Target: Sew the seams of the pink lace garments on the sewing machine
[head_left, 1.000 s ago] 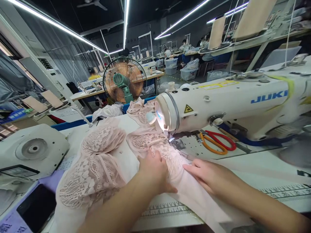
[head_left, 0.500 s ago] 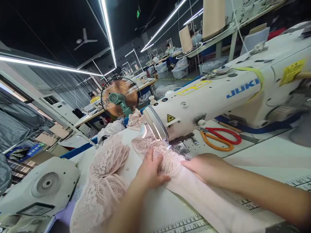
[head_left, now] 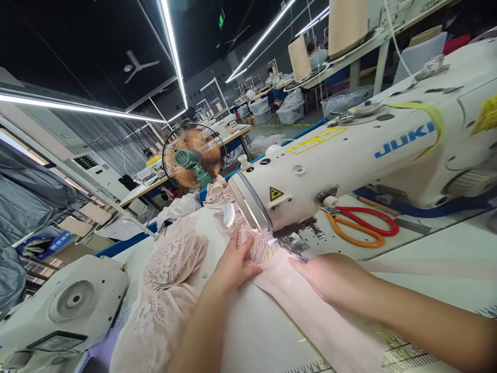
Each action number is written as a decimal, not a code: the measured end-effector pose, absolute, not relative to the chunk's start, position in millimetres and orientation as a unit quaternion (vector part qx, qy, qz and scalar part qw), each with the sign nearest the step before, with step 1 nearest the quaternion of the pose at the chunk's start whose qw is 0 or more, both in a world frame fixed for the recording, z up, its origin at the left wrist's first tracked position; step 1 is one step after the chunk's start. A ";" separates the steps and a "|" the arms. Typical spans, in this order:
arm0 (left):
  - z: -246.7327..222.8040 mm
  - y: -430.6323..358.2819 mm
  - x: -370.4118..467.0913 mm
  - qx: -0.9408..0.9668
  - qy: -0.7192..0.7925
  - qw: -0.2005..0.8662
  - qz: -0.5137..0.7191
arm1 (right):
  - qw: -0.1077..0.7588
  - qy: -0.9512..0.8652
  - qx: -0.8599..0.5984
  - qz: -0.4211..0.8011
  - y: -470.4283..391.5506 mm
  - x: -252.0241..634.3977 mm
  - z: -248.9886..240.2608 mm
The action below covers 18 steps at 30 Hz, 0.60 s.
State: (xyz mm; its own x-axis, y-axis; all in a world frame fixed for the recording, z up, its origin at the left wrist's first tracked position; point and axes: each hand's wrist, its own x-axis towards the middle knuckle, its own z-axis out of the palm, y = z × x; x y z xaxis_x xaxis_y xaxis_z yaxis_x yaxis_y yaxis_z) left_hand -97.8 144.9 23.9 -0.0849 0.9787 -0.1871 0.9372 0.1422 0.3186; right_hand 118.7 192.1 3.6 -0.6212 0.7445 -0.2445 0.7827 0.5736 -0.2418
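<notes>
A pale pink lace bra piece (head_left: 263, 254) lies under the needle end of a white sewing machine (head_left: 298, 178), its smooth band trailing toward me. My left hand (head_left: 230, 267) rests on the lace left of the needle, fingers spread flat and thumb stretched across the fabric. At the right edge of the same piece, my right hand (head_left: 337, 277) grips the cloth, thumb on top; its other fingers are mostly hidden. Left of my left hand, more pink lace bra pieces (head_left: 166, 274) lie bunched on the white table (head_left: 243, 331).
Scissors with red and orange handles (head_left: 355, 235) lie behind my right hand, beside the machine bed. Another white machine head (head_left: 73, 305) stands at the lower left. A fan (head_left: 194, 155) is beyond the table. Ruler markings (head_left: 411, 355) run along the front.
The lace has slid farther under the machine, away from me, and its trailing band has shifted left. My left hand has moved slightly with it. The view has shifted slightly.
</notes>
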 end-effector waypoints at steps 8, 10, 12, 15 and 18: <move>15.0 151.8 -99.9 0.659 0.740 0.118 0.063 | 0.064 0.883 0.425 -0.187 192.8 123.9 10.1; 13.0 153.4 -100.6 0.659 0.743 0.097 0.066 | 0.072 0.892 0.409 -0.178 192.4 125.5 11.9; 10.6 155.5 -102.1 0.656 0.747 0.073 0.073 | 0.084 0.900 0.394 -0.167 191.5 126.5 14.5; 6.0 159.0 -104.0 0.652 0.754 0.023 0.078 | 0.090 0.905 0.386 -0.153 190.5 125.9 17.4; 1.1 157.7 -97.5 0.656 0.747 -0.054 0.088 | 0.080 0.904 0.392 -0.148 190.8 126.1 13.7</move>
